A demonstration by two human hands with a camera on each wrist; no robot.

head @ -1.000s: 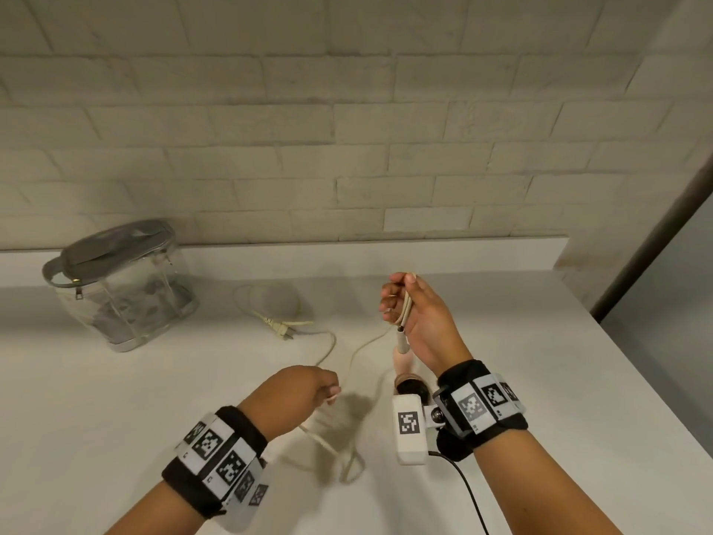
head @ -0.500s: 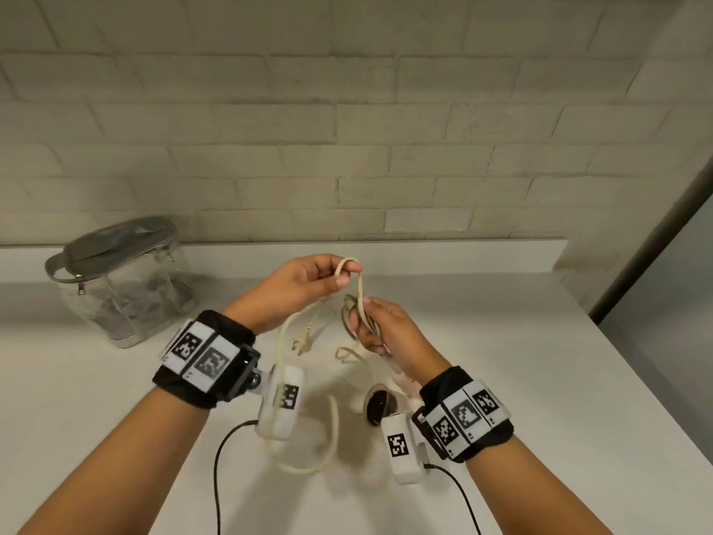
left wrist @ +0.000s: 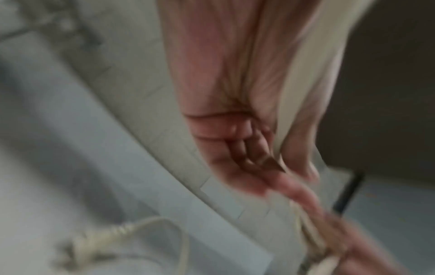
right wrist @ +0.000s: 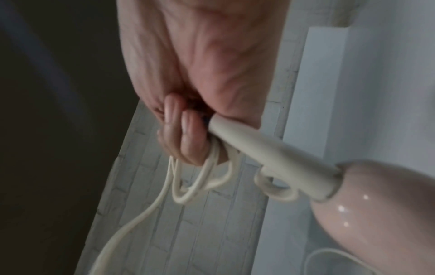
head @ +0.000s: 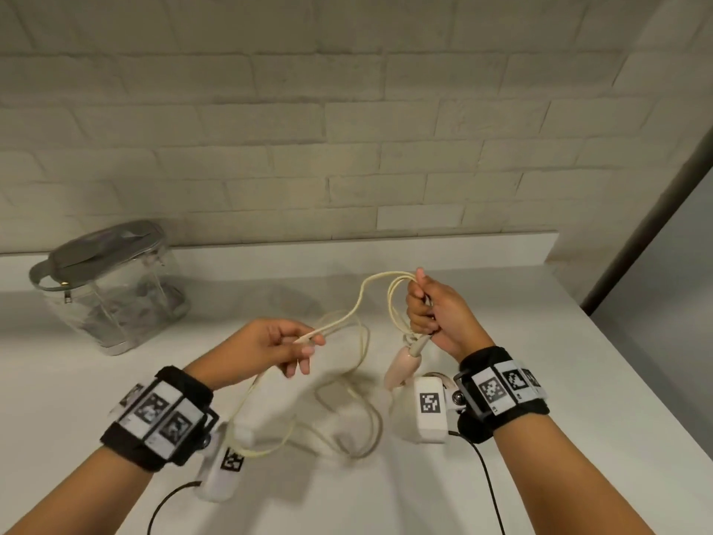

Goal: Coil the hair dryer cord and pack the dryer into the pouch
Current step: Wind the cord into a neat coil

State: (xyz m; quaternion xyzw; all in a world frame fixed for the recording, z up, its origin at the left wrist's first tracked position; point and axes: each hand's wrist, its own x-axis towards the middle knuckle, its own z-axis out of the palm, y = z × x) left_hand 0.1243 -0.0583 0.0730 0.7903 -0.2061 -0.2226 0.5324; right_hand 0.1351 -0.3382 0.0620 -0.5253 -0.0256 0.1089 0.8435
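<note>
Head view, far left: one clear plastic pouch with a grey zippered top and grey carry strap (head: pixel 104 287) stands upright on the white tabletop (head: pixel 540 380), near the pale brick wall (head: pixel 347 110), well apart from both hands.
Left hand: the left hand (head: pixel 270 347) is raised above the tabletop; its thumb and forefinger pinch one strand of the thin cream power cord (head: pixel 360 299), the other fingers (head: pixel 304 366) loosely bent beneath. The left wrist view is blurred, so no finer detail of the grasp can be told there.
Cord: one cord; from the pinch it rises in an arc to the right hand, while slack loops hang down and lie on the tabletop between the two forearms. The plug (left wrist: pixel 94 240) shows only as a blur in the left wrist view, low over the tabletop.
Right hand: the right hand (head: pixel 440 314) is clenched around gathered loops of the cord; in the right wrist view two or three loops (right wrist: pixel 200 178) stick out past the curled fingers (right wrist: pixel 188 130), beside the cream strain-relief sleeve (right wrist: pixel 270 154) with its small hanging ring.
Dryer: one glossy pale pink hair dryer (head: pixel 401 366) hangs below the right hand by the sleeve, tilted, above the tabletop and outside the pouch.
Wrists: two black bands with square black-and-white markers, one per wrist, each with a white camera block.
</note>
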